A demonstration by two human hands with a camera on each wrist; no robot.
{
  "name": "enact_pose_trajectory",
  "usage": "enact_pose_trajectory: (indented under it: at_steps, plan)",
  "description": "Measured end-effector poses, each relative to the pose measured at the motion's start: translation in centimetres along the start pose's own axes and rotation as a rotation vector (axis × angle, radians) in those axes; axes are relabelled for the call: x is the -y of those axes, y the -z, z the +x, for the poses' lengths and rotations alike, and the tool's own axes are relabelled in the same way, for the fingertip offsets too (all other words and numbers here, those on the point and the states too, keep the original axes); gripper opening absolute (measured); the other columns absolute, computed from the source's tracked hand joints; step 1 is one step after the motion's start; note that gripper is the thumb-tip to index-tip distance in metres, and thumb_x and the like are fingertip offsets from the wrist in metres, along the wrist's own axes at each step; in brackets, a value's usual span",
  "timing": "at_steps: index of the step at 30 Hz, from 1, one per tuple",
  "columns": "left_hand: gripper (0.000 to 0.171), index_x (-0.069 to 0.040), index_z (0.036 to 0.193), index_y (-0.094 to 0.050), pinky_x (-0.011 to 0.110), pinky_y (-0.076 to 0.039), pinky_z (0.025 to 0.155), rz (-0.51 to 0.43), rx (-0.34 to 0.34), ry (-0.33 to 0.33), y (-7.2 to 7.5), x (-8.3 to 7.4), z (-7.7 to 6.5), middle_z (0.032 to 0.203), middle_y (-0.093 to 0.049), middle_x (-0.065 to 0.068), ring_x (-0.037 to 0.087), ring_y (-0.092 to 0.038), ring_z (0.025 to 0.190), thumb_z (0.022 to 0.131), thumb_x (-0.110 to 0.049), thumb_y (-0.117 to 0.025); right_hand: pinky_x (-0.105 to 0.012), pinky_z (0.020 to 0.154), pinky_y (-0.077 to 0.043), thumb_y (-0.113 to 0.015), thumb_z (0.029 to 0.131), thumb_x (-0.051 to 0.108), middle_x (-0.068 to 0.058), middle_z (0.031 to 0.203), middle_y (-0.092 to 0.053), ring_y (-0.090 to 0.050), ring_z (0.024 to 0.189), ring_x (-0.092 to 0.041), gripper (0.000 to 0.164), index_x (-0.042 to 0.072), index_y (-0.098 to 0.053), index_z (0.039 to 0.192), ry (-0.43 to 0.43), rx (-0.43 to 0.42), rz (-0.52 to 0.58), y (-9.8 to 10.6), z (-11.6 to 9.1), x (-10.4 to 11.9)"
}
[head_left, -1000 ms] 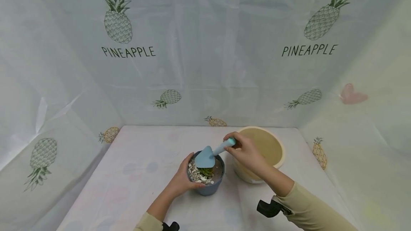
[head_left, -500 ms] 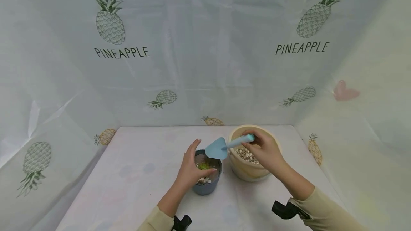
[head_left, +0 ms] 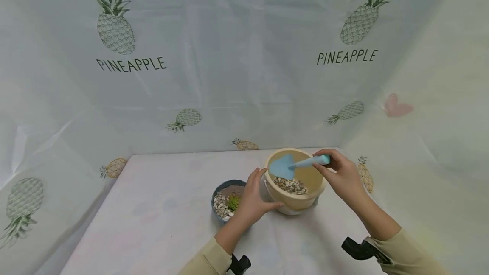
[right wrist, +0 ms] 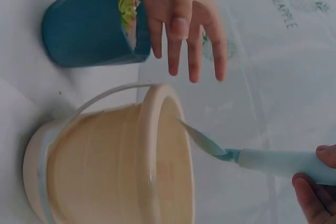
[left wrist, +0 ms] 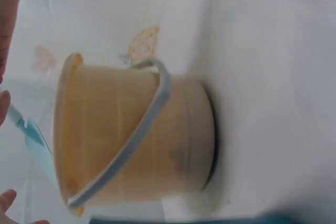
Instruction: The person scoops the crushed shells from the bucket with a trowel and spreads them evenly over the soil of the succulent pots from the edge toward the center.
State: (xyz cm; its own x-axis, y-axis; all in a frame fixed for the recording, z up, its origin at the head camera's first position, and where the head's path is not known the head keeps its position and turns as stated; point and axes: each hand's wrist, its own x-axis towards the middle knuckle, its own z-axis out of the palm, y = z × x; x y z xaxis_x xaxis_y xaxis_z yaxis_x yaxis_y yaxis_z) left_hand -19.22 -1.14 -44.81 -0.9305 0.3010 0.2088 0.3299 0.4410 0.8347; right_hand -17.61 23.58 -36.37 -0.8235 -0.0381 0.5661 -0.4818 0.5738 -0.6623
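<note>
My right hand (head_left: 342, 176) pinches the handle of a light blue hand trowel (head_left: 282, 167), its blade over the opening of a cream bucket (head_left: 293, 203). A heap of pale pebbles (head_left: 293, 186) shows inside the bucket. At the bucket's left rim, my left hand (head_left: 253, 202) has its fingers spread and holds nothing; the right wrist view shows those fingers (right wrist: 173, 56) extended. Left of the bucket stands a dark blue flower pot (right wrist: 94, 24), partly hidden by the left hand in the head view. It contains a green succulent (head_left: 234, 201) and more pebbles (head_left: 221, 206).
A pale cloth (head_left: 153, 224) covers the table. Behind it hangs a white sheet (head_left: 229, 54) with pineapple prints. In the left wrist view, the bucket's grey handle (left wrist: 136, 140) hangs down along its side.
The trowel has moved right from over the flower pot to over the bucket. My left hand has let go of the pot and moved right to the bucket's rim.
</note>
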Motion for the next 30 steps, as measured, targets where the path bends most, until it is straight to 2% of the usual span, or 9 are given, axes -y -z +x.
enact_pose_trajectory:
  at_steps: [4,8,11,13,18,23,30]
  plan:
    - [0.101,-0.019,0.15,-0.035,0.062,-0.034,0.103,0.007,-0.007,0.032,-1.6,-0.5,0.8,0.158,-0.016,0.016,0.042,-0.026,0.14,0.068,-0.038,-0.09,-0.015,0.07,-0.052,-0.072,0.087,0.0,-0.012,0.105,-0.066,-0.066,0.09,-0.01,0.025,0.002,-0.064,0.111,-0.046,0.027,-0.091,0.5,0.0,-0.7]
    - [0.096,-0.021,0.145,-0.042,0.063,-0.036,0.101,0.017,-0.025,0.075,-2.9,-0.7,1.5,0.159,-0.014,0.016,0.045,-0.026,0.138,0.066,-0.042,-0.091,-0.027,0.068,-0.056,-0.072,0.086,-0.002,-0.014,0.103,-0.066,-0.068,0.087,-0.029,0.026,0.002,-0.064,0.111,-0.071,0.08,-0.177,0.8,0.3,-1.5]
    - [0.088,-0.021,0.14,-0.048,0.063,-0.036,0.1,0.012,-0.039,0.098,-3.5,-0.5,1.8,0.159,-0.011,0.015,0.045,-0.024,0.139,0.066,-0.041,-0.091,-0.038,0.068,-0.057,-0.072,0.086,-0.002,-0.016,0.103,-0.066,-0.068,0.085,-0.031,0.027,0.0,-0.064,0.111,-0.077,0.129,-0.239,1.0,0.6,-2.2]
    - [0.082,-0.018,0.135,-0.052,0.062,-0.038,0.1,0.0,-0.054,0.098,-3.8,-0.3,2.0,0.159,-0.012,0.016,0.046,-0.024,0.139,0.066,-0.039,-0.091,-0.041,0.067,-0.056,-0.072,0.086,-0.002,-0.016,0.102,-0.066,-0.067,0.083,-0.03,0.027,-0.001,-0.064,0.112,-0.08,0.159,-0.269,0.9,0.8,-2.7]
    - [0.066,-0.012,0.121,-0.058,0.06,-0.038,0.101,-0.023,-0.089,0.11,-4.1,0.1,2.3,0.158,-0.016,0.016,0.046,-0.026,0.138,0.068,-0.036,-0.09,-0.04,0.065,-0.055,-0.073,0.085,-0.001,-0.015,0.097,-0.066,-0.064,0.079,-0.027,0.025,-0.003,-0.064,0.109,-0.099,0.2,-0.32,-0.2,1.1,-4.5]
    - [0.052,-0.012,0.103,-0.059,0.055,-0.039,0.102,-0.036,-0.103,0.113,-4.1,0.3,2.5,0.157,-0.019,0.016,0.044,-0.028,0.138,0.068,-0.034,-0.09,-0.038,0.062,-0.055,-0.073,0.083,-0.002,-0.015,0.093,-0.066,-0.064,0.075,-0.024,0.024,-0.005,-0.065,0.106,-0.117,0.222,-0.346,-1.6,1.3,-5.9]
    - [0.052,-0.008,0.103,-0.059,0.055,-0.041,0.101,-0.039,-0.092,0.107,-4.1,0.5,2.6,0.157,-0.019,0.015,0.043,-0.028,0.139,0.069,-0.034,-0.09,-0.039,0.062,-0.055,-0.075,0.081,-0.005,-0.015,0.091,-0.066,-0.063,0.074,-0.025,0.023,-0.005,-0.065,0.102,-0.087,0.221,-0.396,-2.4,1.3,-6.5]
